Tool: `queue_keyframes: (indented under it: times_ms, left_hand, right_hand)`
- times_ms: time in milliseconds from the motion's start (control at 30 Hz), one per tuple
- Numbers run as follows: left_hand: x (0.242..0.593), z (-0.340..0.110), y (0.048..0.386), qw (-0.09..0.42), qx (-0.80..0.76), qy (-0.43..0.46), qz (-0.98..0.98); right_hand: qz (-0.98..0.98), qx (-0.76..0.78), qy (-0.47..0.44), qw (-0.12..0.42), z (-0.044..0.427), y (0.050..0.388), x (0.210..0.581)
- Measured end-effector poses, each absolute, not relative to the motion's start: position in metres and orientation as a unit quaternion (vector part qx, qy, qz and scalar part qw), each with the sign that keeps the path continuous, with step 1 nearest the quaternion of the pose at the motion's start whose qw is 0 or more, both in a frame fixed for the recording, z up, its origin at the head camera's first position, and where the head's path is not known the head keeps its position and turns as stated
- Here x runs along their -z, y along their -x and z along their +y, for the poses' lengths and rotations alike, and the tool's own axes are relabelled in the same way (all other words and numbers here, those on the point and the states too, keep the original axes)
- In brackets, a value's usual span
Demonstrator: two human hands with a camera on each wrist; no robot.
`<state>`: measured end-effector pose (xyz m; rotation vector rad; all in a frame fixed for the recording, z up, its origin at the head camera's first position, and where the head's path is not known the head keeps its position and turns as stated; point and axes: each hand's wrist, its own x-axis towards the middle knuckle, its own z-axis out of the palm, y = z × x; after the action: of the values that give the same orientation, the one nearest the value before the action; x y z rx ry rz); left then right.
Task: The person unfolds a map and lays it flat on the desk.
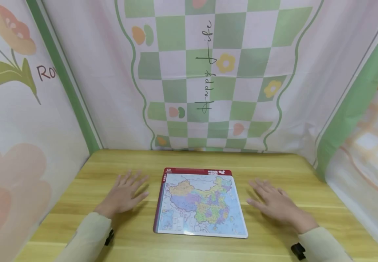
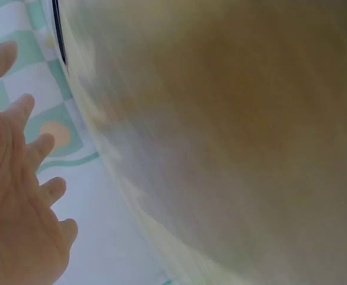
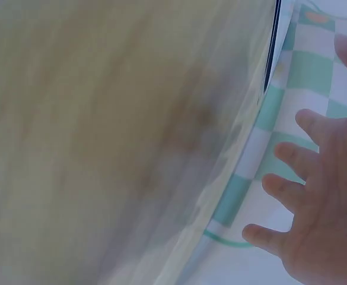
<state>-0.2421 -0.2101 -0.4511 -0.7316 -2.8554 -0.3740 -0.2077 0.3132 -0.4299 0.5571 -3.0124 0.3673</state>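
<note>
A map puzzle board (image 1: 202,203) with a red top border lies flat on the wooden table, showing a coloured map of China. To its left is my left hand (image 1: 124,194), palm down with spread fingers, apart from the board. On the other side my right hand (image 1: 272,202) is spread the same way and holds nothing. The left wrist view shows the left hand's palm side (image 2: 22,202) with its fingers extended. In the right wrist view the right hand (image 3: 327,196) also has its fingers apart. Only a thin dark edge of the board shows in the wrist views.
The wooden table (image 1: 130,242) has its back edge against a curtain (image 1: 221,72) with green and white checks. Flowered cloth (image 1: 12,120) hangs at the left, and another patterned cloth (image 1: 372,138) at the right. Black straps are at both wrists.
</note>
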Motion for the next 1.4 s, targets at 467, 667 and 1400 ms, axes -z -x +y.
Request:
queue_keyframes:
  times_ms: [467,667,1400]
  left_hand:
    - [0.454,-0.189,0.246,-0.023,0.146,0.325,-0.934]
    - [0.459,-0.178,0.248,-0.048,0.143,0.338,-0.929]
    - [0.451,-0.168,0.243,-0.049,0.137,0.347,-0.926]
  right_hand:
    - [-0.953,-0.192,-0.228,-0.058,0.288,0.209,0.436]
    - [-0.942,-0.195,-0.260,-0.084,0.279,0.206,0.435]
    - [-0.952,-0.139,-0.264,-0.074,0.273,0.212,0.430]
